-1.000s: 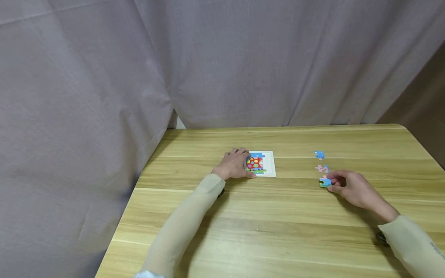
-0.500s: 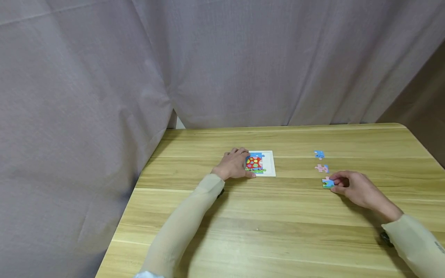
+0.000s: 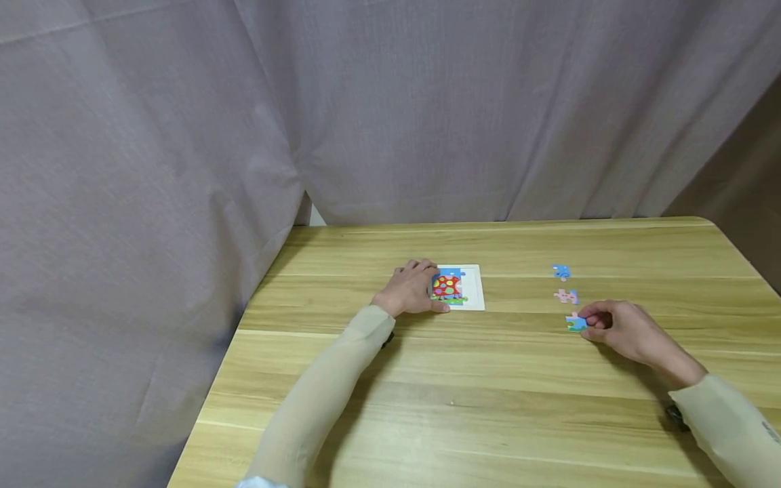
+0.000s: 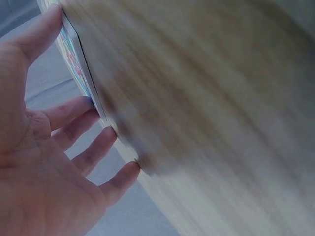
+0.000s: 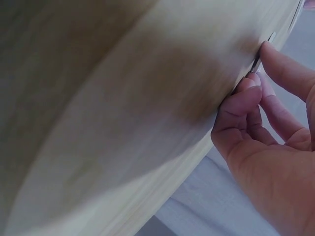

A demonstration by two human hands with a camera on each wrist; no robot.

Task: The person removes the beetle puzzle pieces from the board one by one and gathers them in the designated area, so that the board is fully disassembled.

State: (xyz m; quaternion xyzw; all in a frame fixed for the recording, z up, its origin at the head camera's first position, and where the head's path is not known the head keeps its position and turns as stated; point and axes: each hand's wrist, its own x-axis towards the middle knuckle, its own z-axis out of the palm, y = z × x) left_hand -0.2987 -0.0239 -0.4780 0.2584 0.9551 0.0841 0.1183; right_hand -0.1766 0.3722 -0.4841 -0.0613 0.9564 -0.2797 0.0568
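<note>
In the head view, my left hand rests at the left side of a white puzzle tray, fingers spread and thumb at the near edge. Joined puzzle pieces with a red spotted picture fill the tray's left part, partly covered by that hand. In the left wrist view, the fingertips touch the tray's edge. To the right, my right hand pinches the right side of a blue jigsaw puzzle piece with green and pink parts, at the tabletop. The right wrist view shows only its thin edge.
Beyond the held piece lie a pink puzzle piece and a blue puzzle piece, in a column on the wooden table. A grey curtain hangs behind the table's far edge and along its left side.
My right hand has shifted slightly right and nearer with the pinched puzzle piece, widening its gap from the pink one. It has barely moved in the last half second. The left hand stays put.
</note>
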